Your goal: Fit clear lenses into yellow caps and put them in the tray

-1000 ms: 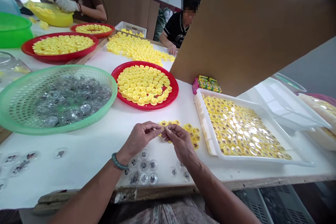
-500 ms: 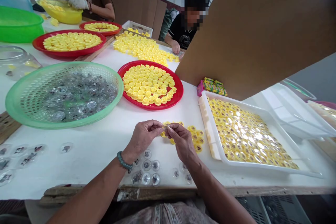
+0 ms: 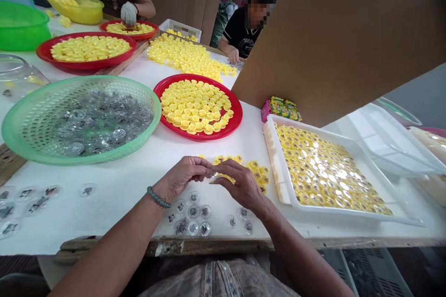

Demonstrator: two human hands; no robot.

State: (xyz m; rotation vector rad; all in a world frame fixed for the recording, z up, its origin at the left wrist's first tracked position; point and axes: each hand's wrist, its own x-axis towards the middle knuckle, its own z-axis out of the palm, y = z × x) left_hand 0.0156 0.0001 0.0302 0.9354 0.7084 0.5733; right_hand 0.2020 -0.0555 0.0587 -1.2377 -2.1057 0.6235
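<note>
My left hand point(image 3: 184, 175) and my right hand point(image 3: 239, 180) meet above the white table. A small clear plastic disc point(image 3: 212, 177) shows between their fingertips. The left fingers pinch it, while the right thumb and bent fingers close around its other side; fingers partly hide it. Just behind my right hand lie yellow round pieces with printed clear tops point(image 3: 258, 174). Clear printed discs point(image 3: 193, 212) lie in front of my left hand, and a few more discs point(image 3: 244, 214) sit below my right wrist.
A green colander point(image 3: 21, 134) holds many clear discs. Beyond my hands stands a red plate point(image 3: 238, 118) of yellow pieces; a white tray point(image 3: 291, 197) of finished-looking pieces is at right. A cardboard panel point(image 3: 324, 41) leans behind. Two people work across the table.
My hands have shifted slightly left, and the right fingers have spread from a tight pinch over the small piece. Across the table, a gloved hand has moved to the far red plate.
</note>
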